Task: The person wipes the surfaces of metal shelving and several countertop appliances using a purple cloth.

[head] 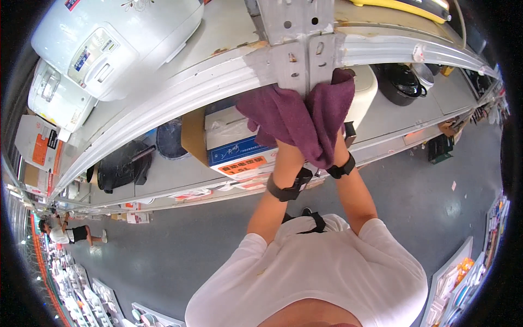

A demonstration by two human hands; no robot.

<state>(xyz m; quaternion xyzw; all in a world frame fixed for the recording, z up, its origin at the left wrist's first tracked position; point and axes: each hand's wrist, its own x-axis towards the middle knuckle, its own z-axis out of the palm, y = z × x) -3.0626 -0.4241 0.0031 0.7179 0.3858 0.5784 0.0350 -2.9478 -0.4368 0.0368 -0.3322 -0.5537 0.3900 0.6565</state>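
A purple cloth is wrapped around both sides of the perforated metal upright of a shelving rack. My left hand presses the cloth on the left side of the post, and my right hand holds it on the right side. The cloth's folds cover the fingers of both hands, so only the parts near the wrists show. Black straps with small devices circle both wrists. Just behind the cloth on the lower shelf sit an open rice cooker carton and a cream-coloured appliance.
Large white rice cookers stand on the upper shelf at left. A white metal shelf beam runs across both sides of the post. The lower shelf holds a black pot and a dark appliance. Another person stands far left in the aisle.
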